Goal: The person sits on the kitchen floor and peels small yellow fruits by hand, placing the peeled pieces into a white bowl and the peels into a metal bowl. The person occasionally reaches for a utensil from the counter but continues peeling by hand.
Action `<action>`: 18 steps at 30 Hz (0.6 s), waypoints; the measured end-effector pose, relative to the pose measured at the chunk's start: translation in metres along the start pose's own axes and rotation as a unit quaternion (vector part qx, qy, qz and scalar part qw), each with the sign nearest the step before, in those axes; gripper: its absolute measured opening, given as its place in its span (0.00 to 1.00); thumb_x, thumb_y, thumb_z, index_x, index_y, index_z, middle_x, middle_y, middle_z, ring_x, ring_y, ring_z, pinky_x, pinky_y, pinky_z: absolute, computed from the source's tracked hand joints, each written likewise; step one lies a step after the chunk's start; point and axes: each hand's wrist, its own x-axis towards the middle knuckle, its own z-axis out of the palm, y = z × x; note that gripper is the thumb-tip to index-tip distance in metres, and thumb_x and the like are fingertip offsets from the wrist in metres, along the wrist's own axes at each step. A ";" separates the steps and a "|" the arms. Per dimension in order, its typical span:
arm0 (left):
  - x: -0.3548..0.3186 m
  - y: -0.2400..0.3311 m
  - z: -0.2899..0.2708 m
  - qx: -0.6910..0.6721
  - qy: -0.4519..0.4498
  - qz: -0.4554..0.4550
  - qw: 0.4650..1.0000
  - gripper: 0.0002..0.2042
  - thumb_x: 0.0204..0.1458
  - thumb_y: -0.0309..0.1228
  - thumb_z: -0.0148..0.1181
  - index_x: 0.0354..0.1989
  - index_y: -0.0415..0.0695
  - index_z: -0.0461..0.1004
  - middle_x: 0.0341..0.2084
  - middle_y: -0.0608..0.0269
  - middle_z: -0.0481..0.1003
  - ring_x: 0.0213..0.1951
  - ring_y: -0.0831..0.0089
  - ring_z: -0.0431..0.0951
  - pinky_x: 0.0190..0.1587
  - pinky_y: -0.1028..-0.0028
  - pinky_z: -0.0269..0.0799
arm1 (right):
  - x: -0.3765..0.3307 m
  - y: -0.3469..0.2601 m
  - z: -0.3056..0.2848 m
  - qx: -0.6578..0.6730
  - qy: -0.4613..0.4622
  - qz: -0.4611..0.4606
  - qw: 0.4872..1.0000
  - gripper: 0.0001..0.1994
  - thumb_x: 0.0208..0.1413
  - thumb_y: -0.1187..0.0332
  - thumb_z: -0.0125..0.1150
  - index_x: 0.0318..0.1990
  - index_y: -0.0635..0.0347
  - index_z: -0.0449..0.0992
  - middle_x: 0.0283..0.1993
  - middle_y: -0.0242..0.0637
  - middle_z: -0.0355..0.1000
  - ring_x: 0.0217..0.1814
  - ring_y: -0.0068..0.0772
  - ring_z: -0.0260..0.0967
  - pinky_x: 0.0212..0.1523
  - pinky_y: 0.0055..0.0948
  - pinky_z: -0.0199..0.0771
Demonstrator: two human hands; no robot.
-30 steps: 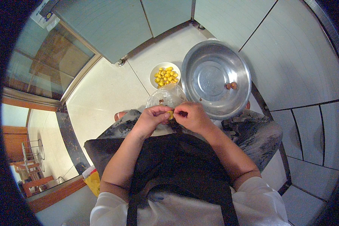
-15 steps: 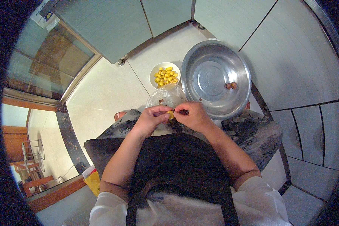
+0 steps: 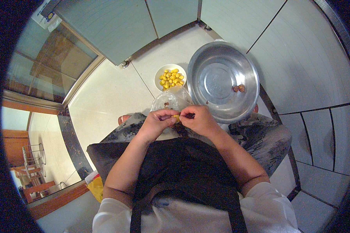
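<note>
My left hand (image 3: 158,121) and my right hand (image 3: 198,119) meet above my lap, and both pinch one small yellow kernel (image 3: 176,117) between their fingertips. Just beyond the hands lies a clear plastic bag (image 3: 170,101) on the floor. Behind it stands a small white bowl (image 3: 158,77) with several yellow kernels (image 3: 171,78) in it. A large steel basin (image 3: 223,80) sits to the right of the bowl, with brown shell bits (image 3: 238,88) inside.
I sit over a pale tiled floor (image 3: 105,97) with a dark apron (image 3: 182,167) across my lap. Grey-green cabinet doors (image 3: 116,27) are ahead. A glass door (image 3: 42,70) is at the left, and a yellow bag (image 3: 95,184) lies lower left.
</note>
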 end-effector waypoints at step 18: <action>0.004 -0.011 -0.005 -0.081 -0.019 0.014 0.996 0.10 0.42 0.23 0.54 0.35 0.37 0.69 0.28 0.64 0.71 0.29 0.81 0.70 0.33 0.83 0.65 | 0.001 0.003 -0.001 0.073 -0.011 0.039 0.997 0.06 0.38 0.71 0.56 0.25 0.65 0.71 0.21 0.33 0.69 0.23 0.17 0.64 0.26 0.19 0.65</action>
